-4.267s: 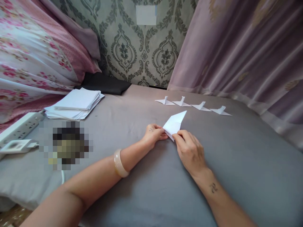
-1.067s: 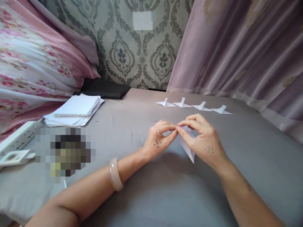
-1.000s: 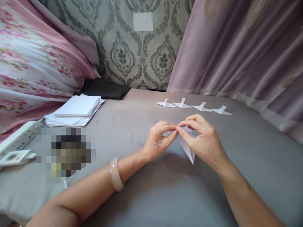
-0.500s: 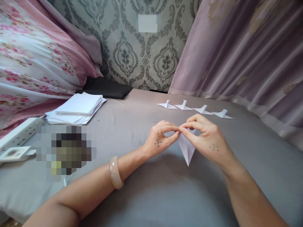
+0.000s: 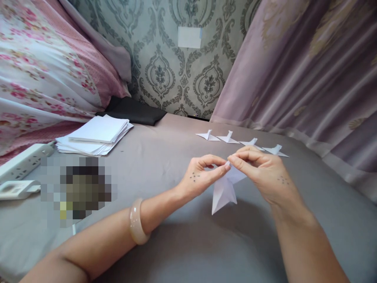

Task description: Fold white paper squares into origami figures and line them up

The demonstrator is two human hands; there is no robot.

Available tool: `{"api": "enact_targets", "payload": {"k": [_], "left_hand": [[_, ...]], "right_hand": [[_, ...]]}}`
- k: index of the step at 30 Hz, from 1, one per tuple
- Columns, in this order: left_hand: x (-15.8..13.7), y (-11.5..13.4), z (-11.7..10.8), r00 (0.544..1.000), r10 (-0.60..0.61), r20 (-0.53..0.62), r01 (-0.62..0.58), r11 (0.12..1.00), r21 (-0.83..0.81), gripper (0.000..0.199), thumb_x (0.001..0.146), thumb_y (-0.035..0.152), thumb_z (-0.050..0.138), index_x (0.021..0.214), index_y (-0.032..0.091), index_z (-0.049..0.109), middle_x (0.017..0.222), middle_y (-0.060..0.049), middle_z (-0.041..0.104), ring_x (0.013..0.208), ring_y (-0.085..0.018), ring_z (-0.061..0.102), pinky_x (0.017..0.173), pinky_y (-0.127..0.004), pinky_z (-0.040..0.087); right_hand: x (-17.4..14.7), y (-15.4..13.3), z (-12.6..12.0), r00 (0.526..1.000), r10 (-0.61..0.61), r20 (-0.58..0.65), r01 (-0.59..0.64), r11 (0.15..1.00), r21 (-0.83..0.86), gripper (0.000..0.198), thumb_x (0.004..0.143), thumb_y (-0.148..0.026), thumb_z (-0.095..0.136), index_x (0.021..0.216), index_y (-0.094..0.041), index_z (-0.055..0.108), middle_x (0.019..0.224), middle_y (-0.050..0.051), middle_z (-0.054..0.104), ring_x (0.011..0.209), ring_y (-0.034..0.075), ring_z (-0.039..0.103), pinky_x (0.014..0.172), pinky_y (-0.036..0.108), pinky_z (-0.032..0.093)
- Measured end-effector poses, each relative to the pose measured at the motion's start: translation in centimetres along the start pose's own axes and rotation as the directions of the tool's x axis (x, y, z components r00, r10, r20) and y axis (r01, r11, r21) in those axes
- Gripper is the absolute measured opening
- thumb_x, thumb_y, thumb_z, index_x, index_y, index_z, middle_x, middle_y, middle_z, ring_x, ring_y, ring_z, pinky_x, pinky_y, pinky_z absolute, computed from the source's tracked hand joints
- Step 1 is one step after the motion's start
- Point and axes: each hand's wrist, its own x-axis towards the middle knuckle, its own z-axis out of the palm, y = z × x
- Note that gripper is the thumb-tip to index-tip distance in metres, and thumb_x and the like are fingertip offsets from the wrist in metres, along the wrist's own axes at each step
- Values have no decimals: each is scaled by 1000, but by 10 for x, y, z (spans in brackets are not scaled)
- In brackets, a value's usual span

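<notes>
Between my hands hangs a white folded paper figure (image 5: 224, 190), held above the grey cloth-covered surface (image 5: 176, 255). The thumb and forefinger of my left hand (image 5: 203, 175) pinch its upper tip. My right hand (image 5: 259, 171) grips the same upper part from the other side, with its fingertips touching those of my left. Pointed flaps of the paper spread downward, and part of it is hidden behind my fingers. Beyond my hands stands a row of several small white folded paper birds (image 5: 228, 136), one partly covered by my right hand.
At the left lies a stack of white paper sheets (image 5: 98, 131), with a black folded item (image 5: 135, 110) behind it. A white power strip (image 5: 26, 159) and a white plug (image 5: 17, 189) sit at the left edge, near a pixelated patch. Curtains (image 5: 279, 67) hang at right.
The paper figure has turned and opened out, so more of its flaps show below my fingers. My hands stay pinched on its tip. The view has shifted slightly.
</notes>
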Motion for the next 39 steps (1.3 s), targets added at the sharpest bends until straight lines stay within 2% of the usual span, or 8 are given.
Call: {"api": "enact_targets", "payload": {"k": [5, 12, 17, 24, 33, 39], "left_hand": [[0, 1, 0, 995, -102, 11, 102, 992, -73, 23, 75, 40, 76, 78, 17, 76, 83, -6, 74, 77, -18, 65, 71, -30, 51], [1, 0, -2, 960, -257, 111, 275, 939, -208, 28, 71, 41, 78, 82, 15, 78, 76, -5, 73, 73, -16, 64, 71, -28, 49], [1, -4, -2, 946, -303, 117, 322, 923, -212, 26, 73, 40, 77, 84, 16, 79, 81, -4, 75, 72, -13, 63, 69, -24, 46], [2, -1, -3, 937, -312, 159, 338, 924, -176, 29, 76, 42, 74, 87, 16, 79, 81, -5, 75, 72, -14, 63, 70, -25, 46], [5, 3, -2, 919, -357, 166, 389, 889, -241, 30, 67, 40, 81, 83, 14, 79, 80, -6, 75, 71, -14, 63, 73, -26, 47], [3, 6, -1, 930, -323, 177, 362, 890, -277, 27, 71, 39, 78, 85, 16, 79, 85, -6, 76, 73, -13, 64, 76, -26, 48]], "right_hand": [[1, 1, 0, 999, 37, 0, -37, 999, 7, 18, 77, -38, 71, 67, -24, 72, 77, 1, 64, 72, 16, 60, 64, 30, 44], [1, -1, 1, 993, 120, 11, -121, 992, 23, 19, 76, -40, 71, 67, -23, 71, 79, 0, 62, 74, 15, 56, 65, 29, 40], [1, -7, 1, 987, 155, -38, -154, 987, 36, 21, 75, -39, 71, 63, -22, 68, 76, -2, 60, 72, 13, 54, 66, 29, 40], [0, -12, 3, 987, 105, -118, -109, 994, -28, 18, 74, -34, 71, 61, -22, 67, 76, -1, 61, 71, 13, 54, 64, 29, 39], [-1, -10, 3, 989, 41, -143, -52, 996, -72, 13, 76, -32, 70, 67, -23, 70, 79, -1, 63, 76, 14, 57, 67, 29, 42], [-4, -21, 0, 976, -68, -208, 30, 983, -181, 13, 80, -31, 68, 70, -23, 70, 80, -1, 61, 76, 14, 57, 57, 26, 39]]}}
